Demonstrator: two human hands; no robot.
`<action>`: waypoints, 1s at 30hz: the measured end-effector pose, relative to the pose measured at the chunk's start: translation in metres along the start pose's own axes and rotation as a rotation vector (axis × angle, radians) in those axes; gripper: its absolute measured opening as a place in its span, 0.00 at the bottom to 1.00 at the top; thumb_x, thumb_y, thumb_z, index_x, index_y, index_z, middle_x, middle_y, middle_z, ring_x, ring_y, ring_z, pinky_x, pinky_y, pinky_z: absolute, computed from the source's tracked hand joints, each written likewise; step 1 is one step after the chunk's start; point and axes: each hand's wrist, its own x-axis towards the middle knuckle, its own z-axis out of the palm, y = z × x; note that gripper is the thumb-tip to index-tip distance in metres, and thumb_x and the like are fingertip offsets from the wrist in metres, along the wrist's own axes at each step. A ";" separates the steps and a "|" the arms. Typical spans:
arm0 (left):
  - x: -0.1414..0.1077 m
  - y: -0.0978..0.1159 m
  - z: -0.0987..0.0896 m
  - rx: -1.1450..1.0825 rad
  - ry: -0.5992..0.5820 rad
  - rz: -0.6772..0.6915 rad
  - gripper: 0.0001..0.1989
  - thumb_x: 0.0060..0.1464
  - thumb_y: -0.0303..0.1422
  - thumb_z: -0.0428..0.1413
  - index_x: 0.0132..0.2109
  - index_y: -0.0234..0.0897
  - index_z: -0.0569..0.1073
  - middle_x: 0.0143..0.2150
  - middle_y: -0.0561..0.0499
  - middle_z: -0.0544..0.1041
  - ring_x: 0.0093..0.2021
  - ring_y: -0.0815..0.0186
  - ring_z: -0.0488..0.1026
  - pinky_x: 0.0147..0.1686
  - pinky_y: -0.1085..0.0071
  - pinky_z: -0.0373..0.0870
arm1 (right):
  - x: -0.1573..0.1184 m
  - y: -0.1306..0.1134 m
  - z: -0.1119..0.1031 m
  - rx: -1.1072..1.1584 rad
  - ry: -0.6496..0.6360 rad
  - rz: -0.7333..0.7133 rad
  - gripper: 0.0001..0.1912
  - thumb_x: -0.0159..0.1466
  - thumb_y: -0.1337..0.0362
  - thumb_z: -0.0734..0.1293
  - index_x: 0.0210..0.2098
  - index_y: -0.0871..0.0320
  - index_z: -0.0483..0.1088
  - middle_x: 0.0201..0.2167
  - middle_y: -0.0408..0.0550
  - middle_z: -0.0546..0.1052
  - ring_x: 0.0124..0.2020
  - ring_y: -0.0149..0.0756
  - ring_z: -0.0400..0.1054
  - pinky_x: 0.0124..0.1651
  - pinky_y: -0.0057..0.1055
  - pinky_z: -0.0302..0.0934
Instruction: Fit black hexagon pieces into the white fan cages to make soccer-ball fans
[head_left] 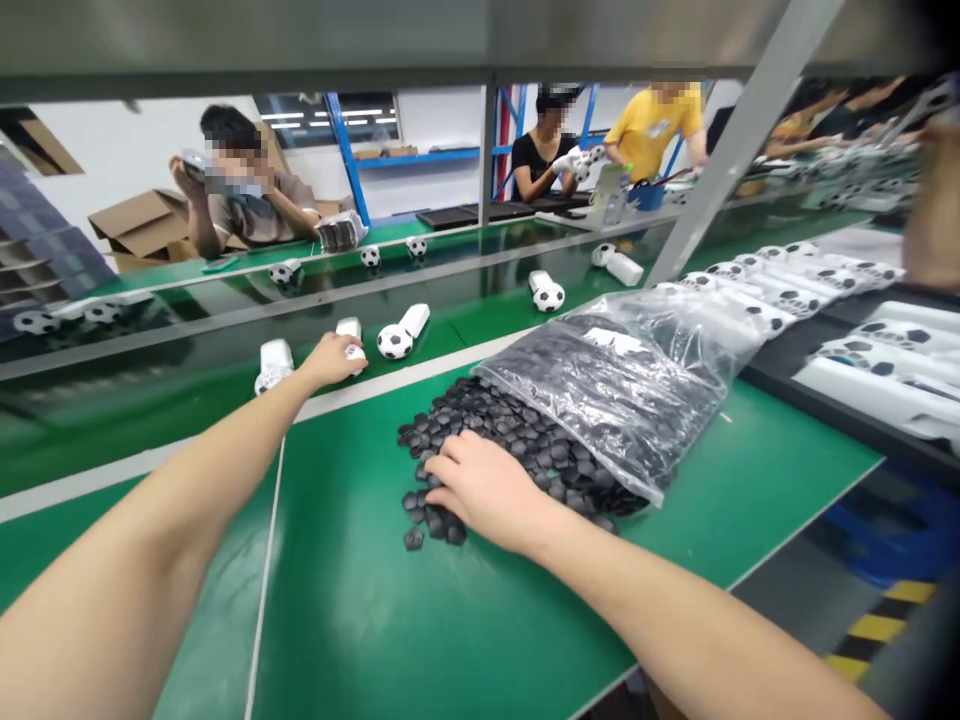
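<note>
1. Over at the far left, a seated co-worker in a grey-brown shirt holds a small white object up in both hands, with opened cardboard boxes behind.
2. On the near side of the green conveyor belt, a white block lies just left of the person's left hand.
3. That hand reaches across the belt's near edge, its fingers curled over a second white block. From here, I can't tell whether they're actually gripping it.
4. Just right of that hand sits a mini soccer ball beside a white sleeve, with another ball further along the belt.
5. On the green desk, the right hand presses down on a spilled heap of black hexagonal patches, its fingers spread open on top.
6. Touching the heap's right side, a clear plastic bag lies on its side, packed with more patches, which spill from its mouth.
7. Beyond the belt, two more co-workers sit: one in black with white gloves handling a ball, and one in yellow to the right.
8. At the far right, white pieces with black patches lie in a long row along the desk's edge.
</note>
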 end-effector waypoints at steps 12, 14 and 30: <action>-0.174 0.030 -0.050 0.249 -0.349 0.193 0.31 0.40 0.48 0.55 0.52 0.39 0.66 0.55 0.43 0.60 0.41 0.55 0.71 0.40 0.64 0.68 | -0.001 -0.005 0.004 0.110 -0.063 -0.099 0.10 0.64 0.64 0.60 0.40 0.58 0.72 0.37 0.49 0.71 0.42 0.37 0.61 0.43 0.30 0.58; -0.205 0.025 -0.052 0.163 -0.494 0.249 0.39 0.38 0.40 0.57 0.60 0.47 0.56 0.61 0.46 0.52 0.39 0.59 0.72 0.34 0.70 0.69 | 0.004 -0.011 0.002 0.089 -0.099 -0.065 0.11 0.64 0.64 0.59 0.38 0.58 0.72 0.36 0.49 0.71 0.42 0.38 0.61 0.42 0.30 0.58; -0.226 0.021 -0.030 0.172 -0.241 0.487 0.38 0.32 0.61 0.55 0.42 0.34 0.67 0.42 0.41 0.73 0.45 0.49 0.68 0.51 0.52 0.58 | 0.032 -0.029 0.005 0.180 -0.278 0.034 0.04 0.55 0.67 0.68 0.29 0.58 0.67 0.32 0.45 0.72 0.36 0.33 0.65 0.34 0.25 0.55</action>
